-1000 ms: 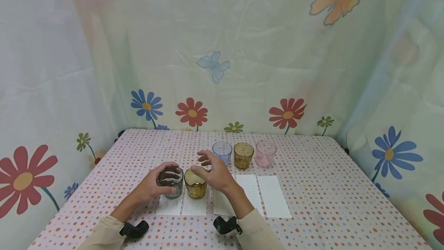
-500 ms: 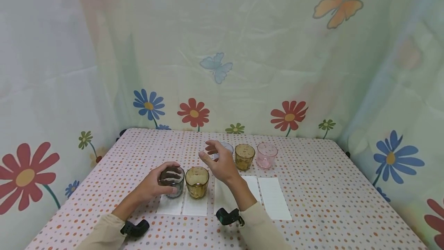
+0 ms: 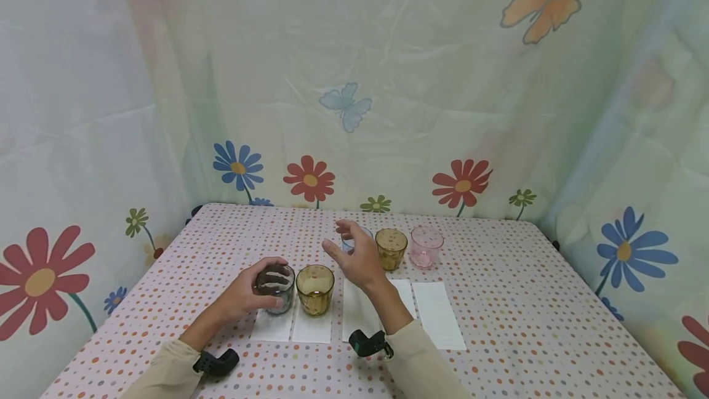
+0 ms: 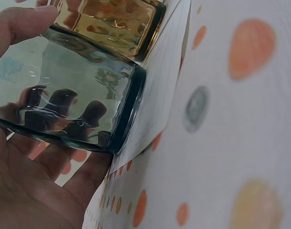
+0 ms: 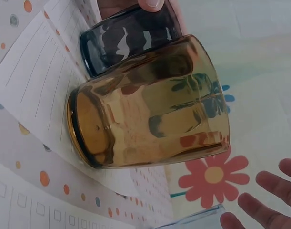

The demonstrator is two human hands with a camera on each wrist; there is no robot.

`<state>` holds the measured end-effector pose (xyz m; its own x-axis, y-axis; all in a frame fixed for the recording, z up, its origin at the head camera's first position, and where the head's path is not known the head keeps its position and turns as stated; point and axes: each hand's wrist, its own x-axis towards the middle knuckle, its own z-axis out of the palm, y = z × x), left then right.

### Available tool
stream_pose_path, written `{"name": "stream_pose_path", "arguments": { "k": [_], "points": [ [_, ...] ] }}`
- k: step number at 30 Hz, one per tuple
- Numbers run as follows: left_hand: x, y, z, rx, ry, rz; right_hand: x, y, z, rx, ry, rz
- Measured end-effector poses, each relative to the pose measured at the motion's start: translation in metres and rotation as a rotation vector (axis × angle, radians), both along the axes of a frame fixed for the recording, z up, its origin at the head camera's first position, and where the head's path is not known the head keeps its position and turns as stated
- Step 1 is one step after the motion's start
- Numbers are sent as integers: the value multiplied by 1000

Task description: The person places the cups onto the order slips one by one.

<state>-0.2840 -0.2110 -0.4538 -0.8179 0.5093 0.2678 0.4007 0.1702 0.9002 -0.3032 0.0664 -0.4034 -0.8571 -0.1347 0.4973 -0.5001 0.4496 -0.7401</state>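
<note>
My left hand (image 3: 242, 293) holds a smoky grey-blue glass tumbler (image 3: 286, 300), thumb at the near side and fingers round behind, seen through the glass. In the left wrist view this tumbler (image 4: 64, 71) stands upright over a lined paper slip (image 4: 157, 90). Right beside it stands an amber tumbler (image 3: 316, 294), which neither hand grips. My right hand (image 3: 362, 262) hovers behind and to the right of it, fingers spread, in front of a pale blue tumbler (image 3: 348, 243) that it partly hides. In the right wrist view its fingertips (image 5: 257, 210) appear apart from the amber tumbler (image 5: 155, 114).
A second amber tumbler (image 3: 391, 251) and a pink tumbler (image 3: 425, 248) stand in the back row, right of the blue one. Several white paper slips (image 3: 440, 316) lie in a row on the dotted tablecloth (image 3: 515, 319). A flowered curtain (image 3: 255, 79) surrounds the table.
My right hand has left the front amber tumbler and moved back and right, to the pale blue one. My left hand stays on the grey-blue tumbler.
</note>
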Motion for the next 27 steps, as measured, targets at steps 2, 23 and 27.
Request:
{"name": "stream_pose_path", "arguments": {
  "k": [2, 23, 27],
  "points": [
    [1, 0, 0, -6, 0, 6, -1, 1, -1, 11, 1, -16],
    [0, 0, 1, 9, 12, -4, -10, 5, -4, 60, 31, -158],
    [0, 1, 0, 16, 11, -9, -10, 6, -5, 43, 35, -179]
  ]
}}
